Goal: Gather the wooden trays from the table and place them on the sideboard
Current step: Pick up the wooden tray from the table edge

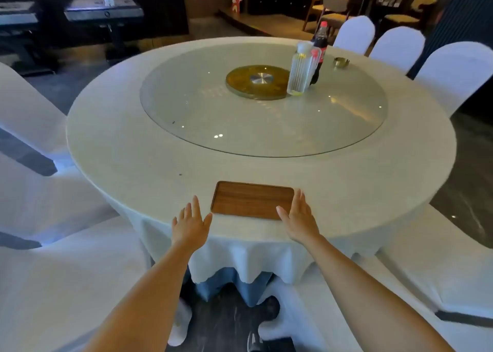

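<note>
A flat rectangular wooden tray [250, 199] lies on the white cloth of the round table [128, 149], close to its near edge. My left hand [190, 222] hovers just off the tray's left end, fingers spread, holding nothing. At the tray's right end my right hand [297, 218] is open too, its thumb over the tray's near right corner. Whether either hand touches the tray cannot be told.
A glass turntable [186, 106] fills the table's middle, carrying a clear ribbed jug [300, 74] and a cola bottle [320, 47]. A small metal ashtray [341, 63] sits beyond. White-covered chairs [397, 47] ring the table, two flanking my arms.
</note>
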`<state>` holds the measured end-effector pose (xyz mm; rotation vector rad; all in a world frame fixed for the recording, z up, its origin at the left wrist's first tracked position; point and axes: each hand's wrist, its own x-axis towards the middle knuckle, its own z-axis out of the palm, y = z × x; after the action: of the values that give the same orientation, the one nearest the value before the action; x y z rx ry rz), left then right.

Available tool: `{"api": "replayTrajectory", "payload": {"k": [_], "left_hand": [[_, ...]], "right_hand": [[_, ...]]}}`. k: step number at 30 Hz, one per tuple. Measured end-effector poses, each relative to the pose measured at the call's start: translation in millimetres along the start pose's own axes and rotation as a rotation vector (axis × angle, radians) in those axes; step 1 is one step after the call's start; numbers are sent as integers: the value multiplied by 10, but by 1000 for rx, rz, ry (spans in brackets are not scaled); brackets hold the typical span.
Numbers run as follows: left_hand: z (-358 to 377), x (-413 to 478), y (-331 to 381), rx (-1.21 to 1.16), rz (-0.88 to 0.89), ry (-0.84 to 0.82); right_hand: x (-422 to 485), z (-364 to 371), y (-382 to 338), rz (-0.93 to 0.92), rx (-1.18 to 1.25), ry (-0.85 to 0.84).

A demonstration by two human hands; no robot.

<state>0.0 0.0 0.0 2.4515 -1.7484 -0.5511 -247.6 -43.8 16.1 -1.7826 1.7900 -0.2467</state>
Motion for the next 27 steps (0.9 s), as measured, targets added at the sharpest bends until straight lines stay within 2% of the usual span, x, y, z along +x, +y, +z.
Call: {"api": "replayTrajectory", "payload": {"k": [4,11,17,23,27], "left_hand": [[92,363,255,-38,-66,-58],[231,751,449,-23,-132,-140],[297,983,438,19,-173,-197],[356,1157,365,-97,-247,-234],[390,1190,290,-79,-243,-255]], "right_hand": [[382,-38,132,109,68,-51],[831,39,319,321,356,-86],[1014,119,361,369,336,-129],[1109,153,436,384,257,-149],[1110,135,475,384,225,-167]]}}
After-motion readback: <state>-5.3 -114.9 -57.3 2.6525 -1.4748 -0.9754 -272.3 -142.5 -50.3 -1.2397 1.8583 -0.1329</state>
